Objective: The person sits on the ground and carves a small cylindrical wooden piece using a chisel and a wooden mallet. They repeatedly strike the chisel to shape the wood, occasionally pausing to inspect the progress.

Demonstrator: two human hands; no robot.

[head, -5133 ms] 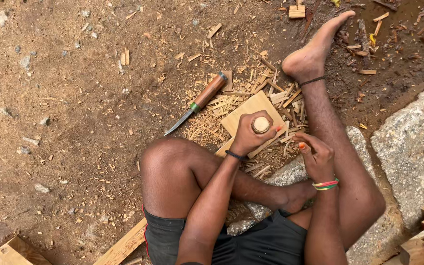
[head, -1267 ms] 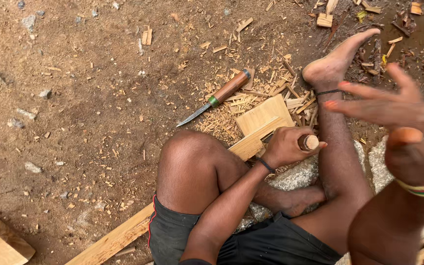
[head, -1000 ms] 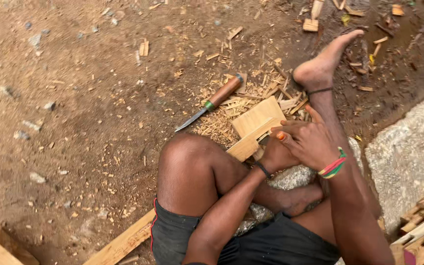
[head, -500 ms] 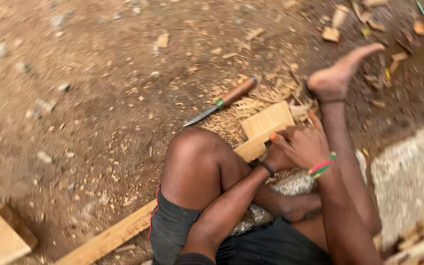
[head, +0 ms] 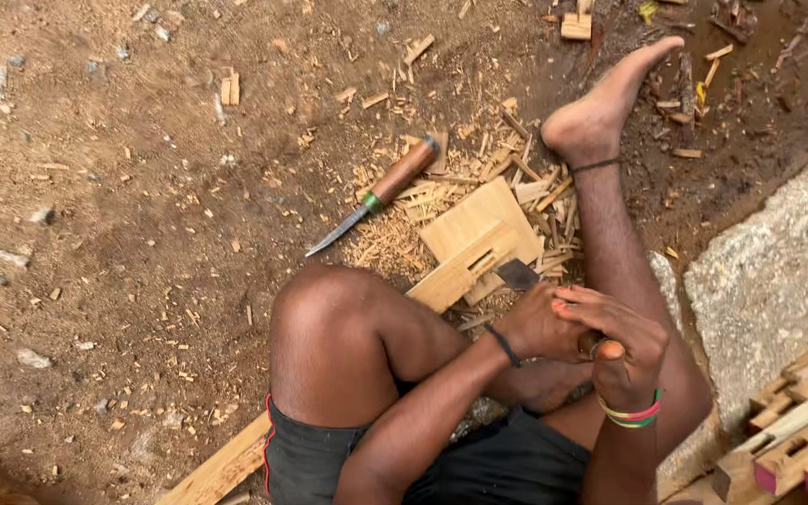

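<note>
I sit on the dirt with my left knee bent up and my right leg stretched out. My left hand [head: 537, 327], with a black band at the wrist, is closed around a chisel [head: 517, 273]. Only the chisel's flat metal blade shows, its tip against a pale wooden block [head: 475, 229] that lies on a long plank [head: 226, 463]. My right hand [head: 621, 344], with coloured bangles on the wrist, lies curled over the left hand and the hidden chisel handle.
A knife [head: 376, 196] with a brown wooden handle lies on the ground left of the block, amid wood shavings and chips. A grey stone slab [head: 769, 281] sits on the right, with stacked wood pieces [head: 797, 430] at the lower right. My right foot [head: 600, 108] is beyond the block.
My right hand, raised and open near the camera 1.3 s ago, has come down onto the left hand. The round handle end seen earlier is now covered and the blade shows.
</note>
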